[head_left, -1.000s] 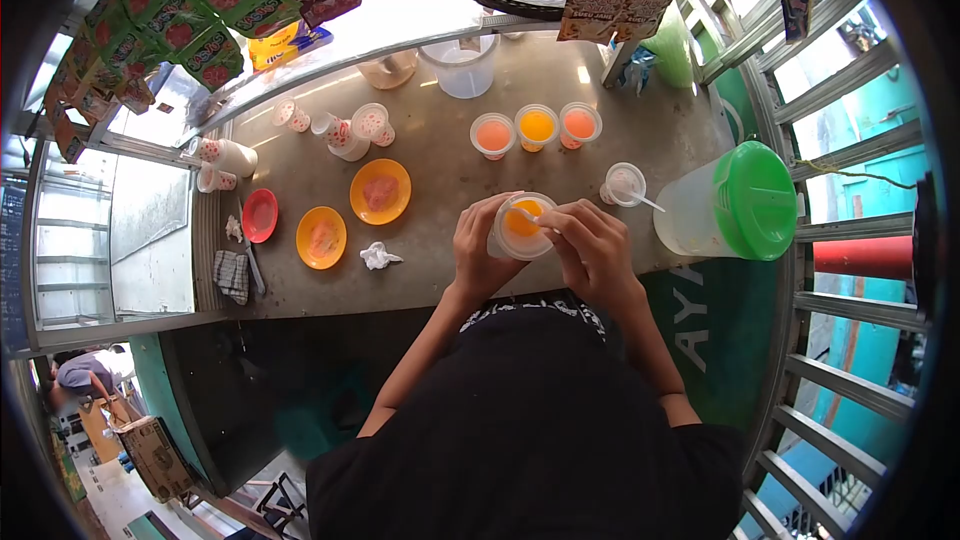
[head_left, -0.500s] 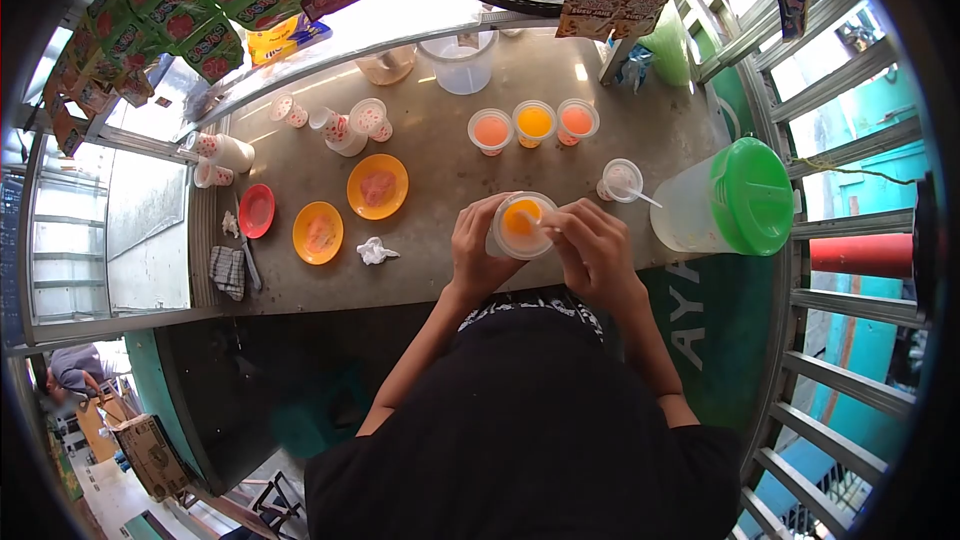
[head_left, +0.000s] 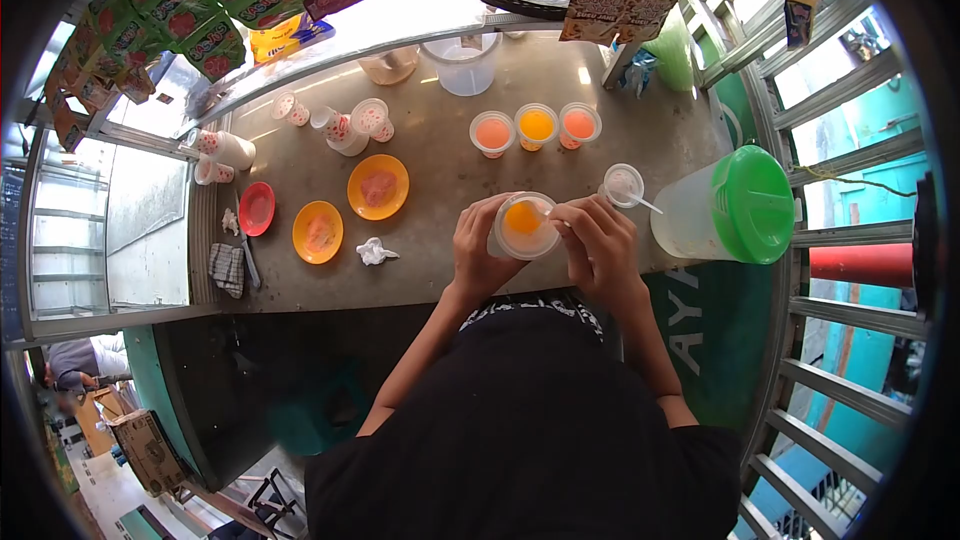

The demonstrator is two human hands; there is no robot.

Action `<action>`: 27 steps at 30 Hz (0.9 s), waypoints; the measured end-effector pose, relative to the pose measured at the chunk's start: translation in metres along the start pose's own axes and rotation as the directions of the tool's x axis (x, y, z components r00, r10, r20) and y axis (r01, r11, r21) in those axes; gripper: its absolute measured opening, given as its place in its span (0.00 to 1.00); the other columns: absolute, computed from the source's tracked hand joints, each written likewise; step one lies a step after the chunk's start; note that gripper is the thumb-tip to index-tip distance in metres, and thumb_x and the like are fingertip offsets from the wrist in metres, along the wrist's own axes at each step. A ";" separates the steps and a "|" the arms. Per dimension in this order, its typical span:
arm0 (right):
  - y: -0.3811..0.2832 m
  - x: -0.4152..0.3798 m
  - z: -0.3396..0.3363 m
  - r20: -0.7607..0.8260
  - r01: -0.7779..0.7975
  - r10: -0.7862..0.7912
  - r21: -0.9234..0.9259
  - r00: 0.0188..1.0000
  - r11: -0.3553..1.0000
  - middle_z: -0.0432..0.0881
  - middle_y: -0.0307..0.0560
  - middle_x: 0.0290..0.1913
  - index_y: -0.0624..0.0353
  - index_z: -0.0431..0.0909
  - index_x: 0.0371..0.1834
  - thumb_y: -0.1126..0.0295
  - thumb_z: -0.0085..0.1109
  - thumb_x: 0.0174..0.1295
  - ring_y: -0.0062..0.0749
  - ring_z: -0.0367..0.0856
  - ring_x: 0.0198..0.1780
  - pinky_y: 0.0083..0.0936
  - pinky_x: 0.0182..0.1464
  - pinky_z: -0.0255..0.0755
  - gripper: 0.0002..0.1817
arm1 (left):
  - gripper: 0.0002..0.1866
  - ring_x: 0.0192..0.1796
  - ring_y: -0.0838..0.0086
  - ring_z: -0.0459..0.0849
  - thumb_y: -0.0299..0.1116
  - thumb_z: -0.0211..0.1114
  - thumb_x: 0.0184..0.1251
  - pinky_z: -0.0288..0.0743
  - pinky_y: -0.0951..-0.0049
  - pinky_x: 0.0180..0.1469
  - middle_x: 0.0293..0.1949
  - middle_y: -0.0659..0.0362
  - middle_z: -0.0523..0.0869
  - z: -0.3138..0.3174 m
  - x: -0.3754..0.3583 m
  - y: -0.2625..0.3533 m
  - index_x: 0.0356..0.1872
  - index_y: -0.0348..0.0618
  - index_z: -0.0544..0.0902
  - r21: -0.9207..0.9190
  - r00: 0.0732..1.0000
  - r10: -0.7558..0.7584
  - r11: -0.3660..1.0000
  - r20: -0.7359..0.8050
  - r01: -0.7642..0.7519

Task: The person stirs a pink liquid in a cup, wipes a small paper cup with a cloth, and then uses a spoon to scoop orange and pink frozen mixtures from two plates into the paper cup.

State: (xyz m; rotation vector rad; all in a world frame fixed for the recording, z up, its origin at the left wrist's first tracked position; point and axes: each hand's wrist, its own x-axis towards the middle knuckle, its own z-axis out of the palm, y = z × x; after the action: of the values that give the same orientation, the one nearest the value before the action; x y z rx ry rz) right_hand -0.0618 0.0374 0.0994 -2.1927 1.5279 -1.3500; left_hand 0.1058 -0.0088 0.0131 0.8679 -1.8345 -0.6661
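Observation:
My left hand (head_left: pixel 482 245) wraps around the side of a clear plastic cup (head_left: pixel 537 244) above the counter's front edge. Inside the cup is bright orange content with a paler, cloudy layer around it. At the cup's right rim, my right hand (head_left: pixel 602 245) pinches a thin pale utensil (head_left: pixel 547 219); its lower end is hard to make out. Just beyond my right hand stands a small clear cup (head_left: pixel 622 183) with a white spoon (head_left: pixel 648 204) leaning out. Farther back, two cups of pink-orange drink (head_left: pixel 493 133) flank a cup of yellow-orange drink (head_left: pixel 536 126).
A clear jug with a green lid (head_left: pixel 755 205) stands at the right. To the left are two orange plates (head_left: pixel 378 209), a red dish (head_left: pixel 257 208), crumpled tissue (head_left: pixel 376 251) and stacked patterned cups (head_left: pixel 345 132). Sachets (head_left: pixel 215 0) hang overhead. A person (head_left: pixel 75 364) is at far left.
My right hand has shifted slightly, and less of the pale utensil shows over the cup. The left hand keeps its hold on the cup. The view has moved a little.

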 end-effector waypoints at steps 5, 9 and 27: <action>0.001 0.002 0.003 0.115 0.026 -0.035 0.085 0.993 0.996 0.82 0.45 0.35 0.60 0.78 0.39 0.76 0.62 0.60 0.41 0.81 0.34 0.35 0.34 0.76 0.06 | 0.34 0.54 0.60 0.84 0.31 0.83 0.40 0.75 0.62 0.57 0.52 0.56 0.86 0.003 0.000 -0.003 0.53 0.43 0.79 0.001 1.000 -0.010 1.000 0.005 0.010; 0.003 0.005 -0.001 0.025 0.008 -0.008 0.018 1.000 1.000 0.81 0.45 0.34 0.60 0.78 0.39 0.76 0.62 0.60 0.40 0.81 0.33 0.34 0.34 0.75 0.06 | 0.34 0.54 0.60 0.84 0.31 0.83 0.40 0.75 0.62 0.57 0.52 0.56 0.86 0.003 0.004 -0.003 0.54 0.43 0.79 -0.003 1.000 0.001 1.000 -0.009 -0.001; 0.018 0.014 0.001 0.000 -0.018 0.018 -0.018 1.000 1.000 0.83 0.46 0.35 0.59 0.78 0.40 0.75 0.62 0.61 0.40 0.80 0.32 0.33 0.33 0.75 0.05 | 0.34 0.54 0.60 0.84 0.31 0.82 0.41 0.75 0.61 0.57 0.52 0.55 0.86 0.010 0.015 -0.012 0.54 0.43 0.79 -0.013 1.000 -0.012 1.000 0.008 0.012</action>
State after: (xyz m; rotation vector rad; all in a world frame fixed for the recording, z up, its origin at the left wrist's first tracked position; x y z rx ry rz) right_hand -0.0724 0.0170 0.0964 -2.1846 1.5612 -1.3358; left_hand 0.0960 -0.0268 0.0082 0.8695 -1.8308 -0.6895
